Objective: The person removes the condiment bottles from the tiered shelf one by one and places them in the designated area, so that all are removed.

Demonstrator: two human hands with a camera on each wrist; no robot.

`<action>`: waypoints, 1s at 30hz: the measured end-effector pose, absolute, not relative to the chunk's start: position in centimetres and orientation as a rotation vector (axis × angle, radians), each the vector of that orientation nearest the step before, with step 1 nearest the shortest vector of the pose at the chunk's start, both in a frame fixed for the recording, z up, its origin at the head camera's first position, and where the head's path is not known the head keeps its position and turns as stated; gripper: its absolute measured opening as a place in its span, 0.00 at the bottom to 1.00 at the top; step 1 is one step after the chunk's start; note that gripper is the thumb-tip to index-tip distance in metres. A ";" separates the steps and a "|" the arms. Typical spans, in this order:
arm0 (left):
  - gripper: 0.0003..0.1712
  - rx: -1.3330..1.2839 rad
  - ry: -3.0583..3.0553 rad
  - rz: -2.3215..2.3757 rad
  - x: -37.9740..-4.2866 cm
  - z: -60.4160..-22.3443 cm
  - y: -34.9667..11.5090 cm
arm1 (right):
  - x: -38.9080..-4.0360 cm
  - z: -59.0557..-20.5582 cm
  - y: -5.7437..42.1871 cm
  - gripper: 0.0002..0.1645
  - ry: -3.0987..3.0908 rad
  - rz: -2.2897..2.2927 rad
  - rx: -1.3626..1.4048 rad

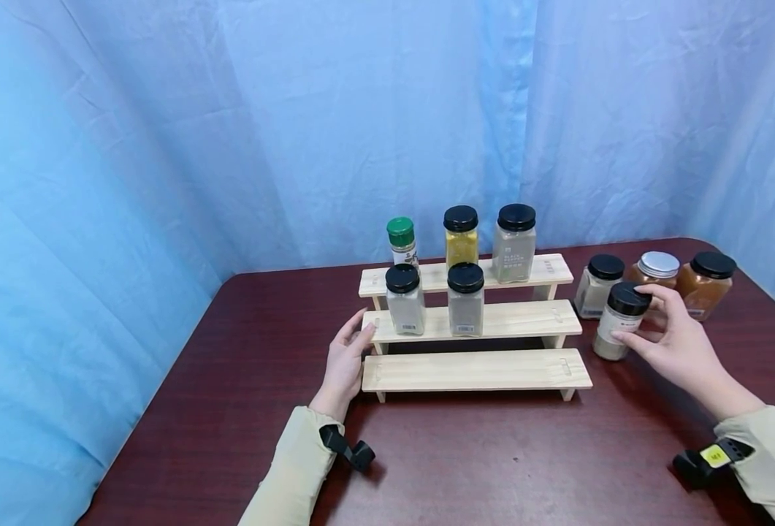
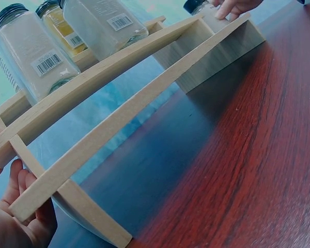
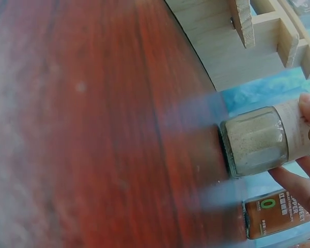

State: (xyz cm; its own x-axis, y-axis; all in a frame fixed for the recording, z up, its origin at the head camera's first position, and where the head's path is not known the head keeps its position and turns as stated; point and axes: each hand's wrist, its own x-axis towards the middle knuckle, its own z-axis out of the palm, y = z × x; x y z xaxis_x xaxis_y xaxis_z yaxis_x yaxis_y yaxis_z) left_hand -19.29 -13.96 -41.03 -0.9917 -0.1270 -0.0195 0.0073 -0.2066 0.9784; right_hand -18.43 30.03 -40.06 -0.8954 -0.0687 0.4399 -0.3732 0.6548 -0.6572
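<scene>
A three-tier wooden spice rack [image 1: 475, 371] stands on the table. My left hand [image 1: 342, 365] grips its left end, thumb by the middle shelf and fingers below, as the left wrist view shows. On the right, my right hand [image 1: 683, 347] holds a spice jar [image 3: 256, 140] with a black lid, a pale label and greyish powder inside. Thumb and fingers lie around its label and lid, and it is slightly tilted beside the rack. Two black-lidded jars [image 1: 466, 307] stand on the middle shelf; the top shelf bears a green-capped shaker [image 1: 401, 232], a yellow spice jar [image 1: 461, 241] and a pale jar [image 1: 513, 252].
Behind my right hand stand a black-lidded pale jar [image 1: 594, 291], a silver-lidded jar [image 1: 659, 264] and a black-lidded jar of orange-brown spice [image 1: 704, 288]. The dark red table [image 1: 479, 467] reaches back to a blue curtain [image 1: 361, 124] that hangs around it.
</scene>
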 end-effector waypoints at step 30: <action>0.29 0.156 -1.950 -2.343 -19.2 -41.0 -13.9 | -19.6 -40.1 30.0 0.47 -2.487 1.086 0.455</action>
State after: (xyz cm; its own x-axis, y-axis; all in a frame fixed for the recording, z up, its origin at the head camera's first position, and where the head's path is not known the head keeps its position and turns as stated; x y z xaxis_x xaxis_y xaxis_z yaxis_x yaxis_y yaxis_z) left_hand -19.25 -13.85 -40.98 -0.9908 -0.1339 -0.0208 0.0039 -0.1814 0.9834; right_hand -19.58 29.96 -40.13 -0.8721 -0.1378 0.4695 -0.4381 0.6473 -0.6238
